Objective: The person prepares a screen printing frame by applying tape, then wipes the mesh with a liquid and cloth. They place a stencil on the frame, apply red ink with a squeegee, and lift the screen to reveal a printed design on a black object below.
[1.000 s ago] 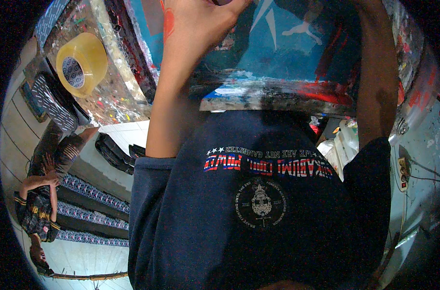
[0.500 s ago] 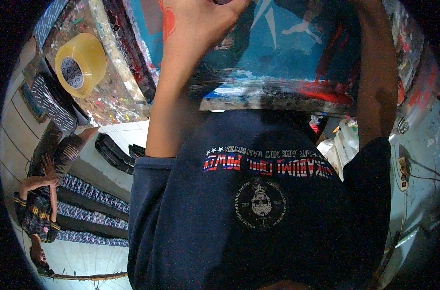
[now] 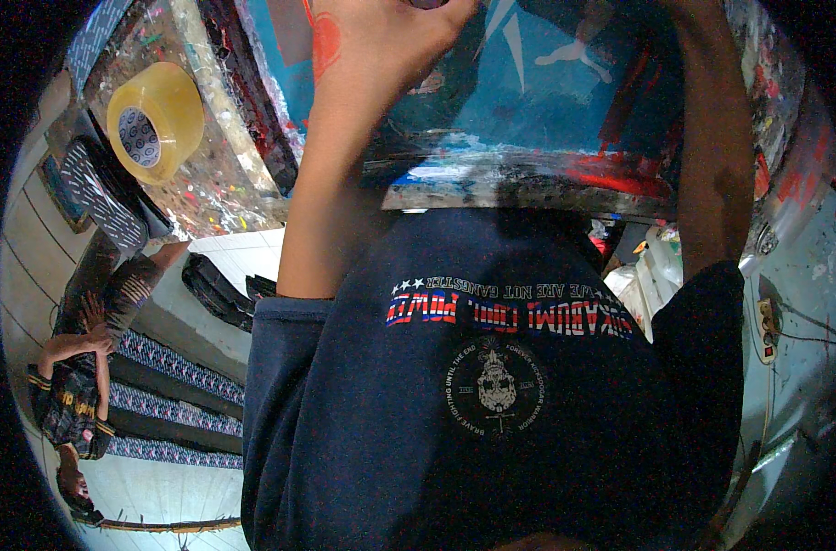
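Note:
My left hand (image 3: 395,37) reaches to the upper edge of the picture, above a teal screen-printing mesh (image 3: 555,115) with pale shapes on it. Its thumb and fingers curl around something dark, which the picture's edge cuts off. My right forearm (image 3: 716,138) runs up along the right side of the same screen. The right hand is in shadow at the top edge, so its fingers cannot be made out. White, blue and red paint smears (image 3: 491,170) lie along the screen's near side.
A roll of clear yellowish tape (image 3: 184,119) lies on the paint-spattered table (image 3: 239,207) at left. Beside it is a dark patterned piece (image 3: 101,188). Another person (image 3: 78,386) is at far left, near long patterned strips (image 3: 174,409). A power strip (image 3: 766,331) is at right.

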{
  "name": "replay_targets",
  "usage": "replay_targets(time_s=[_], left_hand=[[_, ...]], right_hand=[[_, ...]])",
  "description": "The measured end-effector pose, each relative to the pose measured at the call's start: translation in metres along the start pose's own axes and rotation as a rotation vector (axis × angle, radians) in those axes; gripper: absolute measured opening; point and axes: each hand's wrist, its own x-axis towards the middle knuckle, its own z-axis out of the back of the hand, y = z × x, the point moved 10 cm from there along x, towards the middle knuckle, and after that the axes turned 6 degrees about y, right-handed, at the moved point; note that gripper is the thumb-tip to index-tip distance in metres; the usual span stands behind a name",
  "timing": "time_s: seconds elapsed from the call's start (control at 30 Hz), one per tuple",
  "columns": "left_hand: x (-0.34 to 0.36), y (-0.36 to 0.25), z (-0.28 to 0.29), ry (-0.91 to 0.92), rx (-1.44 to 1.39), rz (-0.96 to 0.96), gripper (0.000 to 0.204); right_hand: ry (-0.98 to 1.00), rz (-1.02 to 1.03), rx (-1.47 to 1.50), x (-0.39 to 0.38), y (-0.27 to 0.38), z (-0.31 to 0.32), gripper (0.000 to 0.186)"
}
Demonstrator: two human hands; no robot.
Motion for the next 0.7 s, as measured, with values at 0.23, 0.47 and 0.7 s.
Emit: replay_targets(time_s=[0.23,0.47,0.7], left_hand=[[-0.004,-0.009,0.002,-0.032,0.048,-0.010,0.017],[-0.001,-0.006,0.001,-0.046,0.130,-0.071,0.017],[0.008,-0.011,-0.004,0.016,0.279,-0.061,0.024]], right_hand=[[-0.011,0.071,0.025,0.001,-0.002,-0.001,0.010],[0.011,0.074,0.079,0.005,-0.004,-0.001,0.012],[-0.026,-0.023,0.001,0.006,-0.014,0.001,0.018]])
